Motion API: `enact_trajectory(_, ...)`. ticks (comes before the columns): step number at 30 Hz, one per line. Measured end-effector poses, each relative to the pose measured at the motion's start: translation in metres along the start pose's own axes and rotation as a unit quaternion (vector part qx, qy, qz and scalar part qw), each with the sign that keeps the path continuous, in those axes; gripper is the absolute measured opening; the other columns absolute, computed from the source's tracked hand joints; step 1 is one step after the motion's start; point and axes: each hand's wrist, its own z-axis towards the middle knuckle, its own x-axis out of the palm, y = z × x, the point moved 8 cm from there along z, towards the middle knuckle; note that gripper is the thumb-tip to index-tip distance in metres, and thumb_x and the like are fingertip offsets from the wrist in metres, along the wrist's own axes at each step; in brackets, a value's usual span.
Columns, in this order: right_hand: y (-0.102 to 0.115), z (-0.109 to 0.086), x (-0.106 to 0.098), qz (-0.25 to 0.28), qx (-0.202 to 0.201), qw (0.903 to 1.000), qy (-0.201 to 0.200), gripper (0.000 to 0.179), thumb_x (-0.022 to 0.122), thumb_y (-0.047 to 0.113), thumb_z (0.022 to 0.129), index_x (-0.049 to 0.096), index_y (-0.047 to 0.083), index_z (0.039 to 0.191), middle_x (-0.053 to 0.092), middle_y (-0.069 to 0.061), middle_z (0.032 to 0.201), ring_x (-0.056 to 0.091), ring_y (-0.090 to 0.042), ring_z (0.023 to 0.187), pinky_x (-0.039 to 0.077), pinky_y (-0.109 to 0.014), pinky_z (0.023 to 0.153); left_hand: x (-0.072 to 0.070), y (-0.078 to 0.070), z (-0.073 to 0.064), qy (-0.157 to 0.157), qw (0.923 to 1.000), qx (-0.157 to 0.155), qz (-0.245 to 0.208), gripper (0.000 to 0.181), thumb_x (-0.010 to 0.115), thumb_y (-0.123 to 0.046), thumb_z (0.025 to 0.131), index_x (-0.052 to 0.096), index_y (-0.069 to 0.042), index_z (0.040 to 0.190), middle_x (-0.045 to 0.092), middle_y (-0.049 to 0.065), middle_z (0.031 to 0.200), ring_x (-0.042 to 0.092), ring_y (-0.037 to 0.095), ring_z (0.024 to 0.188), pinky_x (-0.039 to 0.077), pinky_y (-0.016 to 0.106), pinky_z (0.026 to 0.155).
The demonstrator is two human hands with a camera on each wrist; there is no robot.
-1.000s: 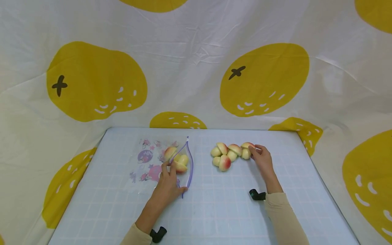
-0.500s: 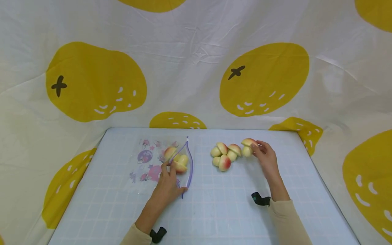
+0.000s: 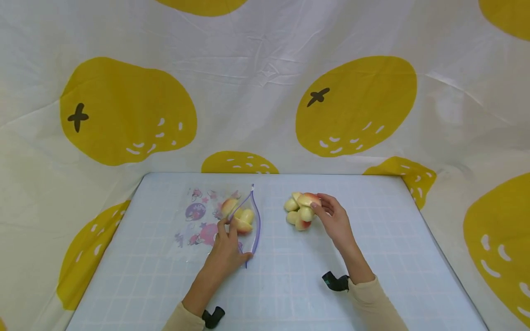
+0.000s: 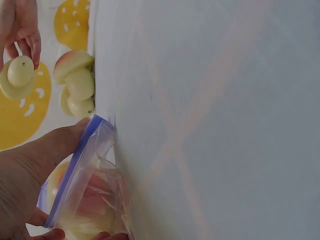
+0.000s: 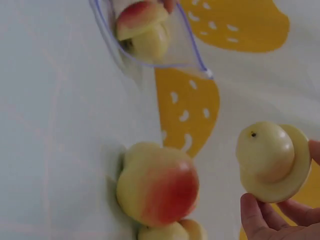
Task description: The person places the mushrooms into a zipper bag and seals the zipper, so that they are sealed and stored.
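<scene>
My right hand (image 3: 338, 226) pinches a toy mushroom (image 3: 308, 202) with a cream stem and red-tinged cap. In the head view it overlaps a cluster of similar mushrooms (image 3: 290, 205); in the right wrist view the held mushroom (image 5: 265, 152) hangs apart from them, stem end showing. My left hand (image 3: 225, 252) holds the mouth of a clear zip bag (image 3: 195, 211), thumb at the purple zip strip (image 4: 75, 170) and fingers spread from it. The mouth gapes to the right. Two mushrooms (image 3: 245, 221) lie inside the bag, partly covered by printed plastic.
The table (image 3: 285, 285) has a pale grid-patterned cover. Behind it hangs a white curtain (image 3: 248, 105) with big yellow fruit prints. A black wrist device (image 3: 336, 281) sits on the right wrist, another (image 3: 213, 317) on the left.
My right hand has lifted the mushroom from the right end of the cluster and carried it left over the others. The left hand and bag have stayed put.
</scene>
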Motion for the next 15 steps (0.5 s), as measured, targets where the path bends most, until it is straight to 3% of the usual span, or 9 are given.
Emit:
enact_trajectory(8, 0.004, -0.014, 0.058, 0.036, -0.036, 0.9968, 0.062, 0.05, 0.071, 0.02, 0.095, 0.055, -0.003, 0.136, 0.061, -0.018, 0.124, 0.058, -0.03, 0.115, 0.049, -0.025, 0.092, -0.001, 0.0, -0.001, -0.002, 1.0, 0.001, -0.004, 0.115, 0.094, -0.03, 0.069, 0.023, 0.0, 0.154, 0.018, 0.021, 0.148, 0.051, 0.041, 0.116, 0.051, 0.052, 0.094)
enact_trajectory(15, -0.006, -0.018, 0.091, 0.014, -0.045, 0.9967, 0.066, 0.049, 0.074, 0.02, 0.093, 0.058, -0.005, 0.132, 0.065, -0.013, 0.119, 0.062, -0.029, 0.108, 0.053, -0.037, 0.091, -0.001, -0.001, -0.001, -0.011, 0.9998, 0.013, -0.004, 0.115, 0.095, -0.029, 0.068, 0.024, 0.001, 0.154, 0.019, 0.021, 0.147, 0.051, 0.041, 0.114, 0.051, 0.051, 0.094)
